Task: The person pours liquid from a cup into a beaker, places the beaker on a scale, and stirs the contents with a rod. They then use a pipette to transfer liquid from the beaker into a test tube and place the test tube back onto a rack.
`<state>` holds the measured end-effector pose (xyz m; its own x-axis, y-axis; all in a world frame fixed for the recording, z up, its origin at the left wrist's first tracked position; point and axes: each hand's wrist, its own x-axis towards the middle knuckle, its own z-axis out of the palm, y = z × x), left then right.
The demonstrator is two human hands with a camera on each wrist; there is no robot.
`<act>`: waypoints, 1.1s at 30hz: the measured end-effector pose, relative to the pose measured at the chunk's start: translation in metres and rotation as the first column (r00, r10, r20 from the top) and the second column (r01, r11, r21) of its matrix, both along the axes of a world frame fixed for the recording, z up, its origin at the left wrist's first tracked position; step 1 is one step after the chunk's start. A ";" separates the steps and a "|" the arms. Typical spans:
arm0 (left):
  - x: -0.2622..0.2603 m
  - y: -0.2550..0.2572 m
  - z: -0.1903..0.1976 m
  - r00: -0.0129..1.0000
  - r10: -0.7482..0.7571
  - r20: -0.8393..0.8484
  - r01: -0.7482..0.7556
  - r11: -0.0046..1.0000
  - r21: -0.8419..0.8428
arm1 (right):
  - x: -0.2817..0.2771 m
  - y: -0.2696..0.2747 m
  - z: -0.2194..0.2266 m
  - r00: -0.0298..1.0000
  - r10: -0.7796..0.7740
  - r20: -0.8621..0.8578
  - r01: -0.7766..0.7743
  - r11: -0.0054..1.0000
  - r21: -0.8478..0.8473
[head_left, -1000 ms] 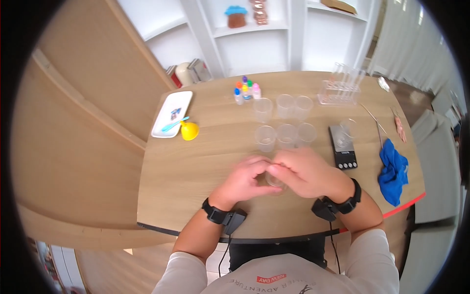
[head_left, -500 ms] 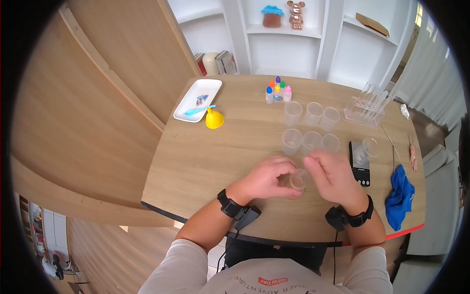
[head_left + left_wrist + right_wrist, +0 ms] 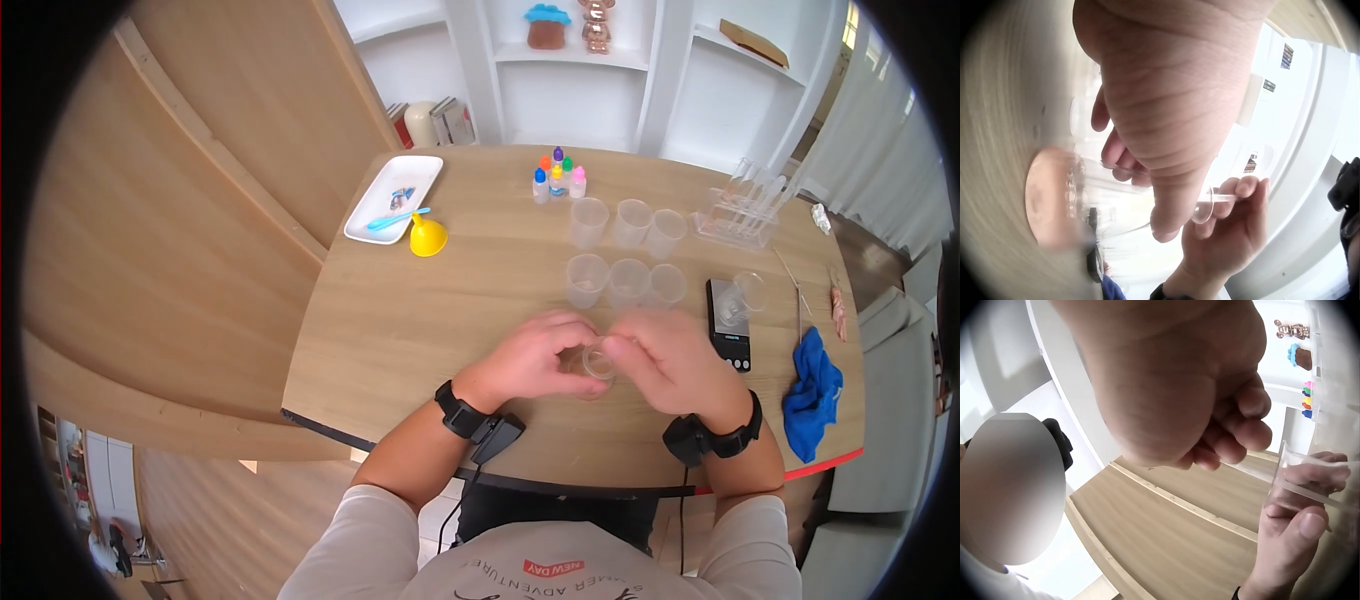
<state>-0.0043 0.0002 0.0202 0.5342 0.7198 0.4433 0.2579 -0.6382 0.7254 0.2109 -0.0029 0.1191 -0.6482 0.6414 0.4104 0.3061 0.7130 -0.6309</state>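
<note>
My left hand [image 3: 530, 358] grips a clear conical flask [image 3: 599, 363] from its left side, near the front middle of the table. In the left wrist view the thumb and fingers wrap the flask's sloping side, and its broad base [image 3: 1054, 194] looks orange-pink. Over the mouth, the right hand [image 3: 662, 358] pinches a thin clear rod [image 3: 1225, 197] between thumb and fingers. The rod's lower part runs down through the flask's flared rim. The right wrist view shows the flask [image 3: 1279, 487] beside the right hand's curled fingers.
Several clear plastic cups [image 3: 587, 280] stand in two rows just beyond. Dropper bottles [image 3: 557, 183] are behind them. To the right are a black scale [image 3: 733, 345] bearing a glass beaker, a test-tube rack [image 3: 735, 225] and a blue cloth [image 3: 813, 395]. A yellow funnel [image 3: 428, 238] and white tray [image 3: 360, 215] lie left.
The right hand drew back from the flask's mouth, then came in again to the left, over the rim. The left hand keeps its hold. The head view has shifted.
</note>
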 end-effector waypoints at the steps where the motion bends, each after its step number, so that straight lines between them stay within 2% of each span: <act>1: 0.001 -0.001 0.001 1.000 0.012 0.008 -0.012 1.000 -0.004 | 0.002 0.000 0.002 0.999 -0.007 0.045 0.010 0.998 -0.057; 2: 0.001 -0.001 0.002 1.000 0.024 0.016 -0.024 1.000 -0.005 | 0.001 0.000 0.001 0.999 0.001 0.045 0.002 0.998 -0.057; 4: 0.001 0.000 0.001 1.000 0.030 0.009 -0.030 0.999 0.010 | 0.001 0.000 -0.002 0.994 -0.107 0.007 0.107 0.993 -0.044; 5: 0.001 0.001 0.000 1.000 0.026 0.001 -0.026 0.999 0.023 | -0.001 0.001 -0.004 0.994 -0.105 0.006 0.105 0.993 -0.046; 7: 0.002 0.002 -0.001 1.000 0.023 0.013 -0.023 0.999 0.026 | -0.005 0.002 -0.007 0.998 -0.023 -0.055 0.025 0.999 0.044; 11: -0.001 0.002 -0.002 1.000 -0.016 0.005 0.016 1.000 -0.003 | -0.001 -0.001 0.000 0.999 0.046 -0.014 -0.046 0.998 -0.043; 14: 0.002 0.002 0.000 0.999 -0.001 0.054 0.000 0.999 0.032 | 0.001 -0.002 0.002 0.998 -0.022 0.054 0.028 0.993 -0.113; 16: 0.003 0.003 -0.001 0.998 -0.013 0.064 0.012 1.000 0.015 | -0.004 -0.001 -0.007 0.994 -0.092 -0.067 0.092 0.996 -0.005; 17: 0.003 0.003 -0.002 0.997 -0.017 0.073 0.017 1.000 0.002 | -0.004 0.000 -0.009 0.993 -0.100 -0.063 0.100 0.995 -0.005; 19: 0.004 0.003 -0.002 0.997 -0.018 0.079 0.019 1.000 -0.002 | -0.004 0.002 -0.010 0.998 0.026 -0.063 -0.026 1.000 0.009; 23: 0.004 0.002 -0.003 0.996 -0.010 0.084 0.009 1.000 0.003 | 0.004 0.001 -0.001 0.999 0.006 0.038 -0.003 0.996 -0.090; 25: 0.004 0.001 -0.001 0.997 -0.006 0.076 0.007 1.000 -0.009 | 0.001 0.001 -0.005 0.990 -0.141 0.003 0.141 0.989 -0.041; 26: 0.004 0.001 0.000 0.998 0.004 0.063 -0.003 1.000 -0.018 | -0.002 0.002 -0.008 0.989 -0.147 0.004 0.147 0.988 -0.041; 28: 0.001 0.002 0.001 0.999 -0.013 0.034 0.014 0.999 -0.032 | -0.005 0.004 -0.014 0.996 -0.047 -0.071 0.053 0.995 0.081; 29: 0.001 0.001 0.001 1.000 -0.025 0.005 0.025 0.999 -0.049 | -0.004 0.004 -0.013 0.996 -0.051 -0.071 0.057 0.995 0.079; 31: 0.001 0.000 0.002 1.000 -0.023 0.008 0.023 0.998 -0.052 | -0.002 0.002 -0.007 0.998 0.046 -0.034 -0.048 0.997 -0.057; 33: 0.001 0.000 0.004 1.000 -0.018 0.013 0.019 0.999 -0.050 | 0.002 0.000 -0.001 1.000 -0.015 0.014 0.016 0.995 -0.098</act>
<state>-0.0036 0.0005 0.0239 0.5420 0.7314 0.4138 0.2369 -0.6055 0.7598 0.2131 -0.0032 0.1181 -0.6429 0.6879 0.3368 0.3250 0.6432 -0.6933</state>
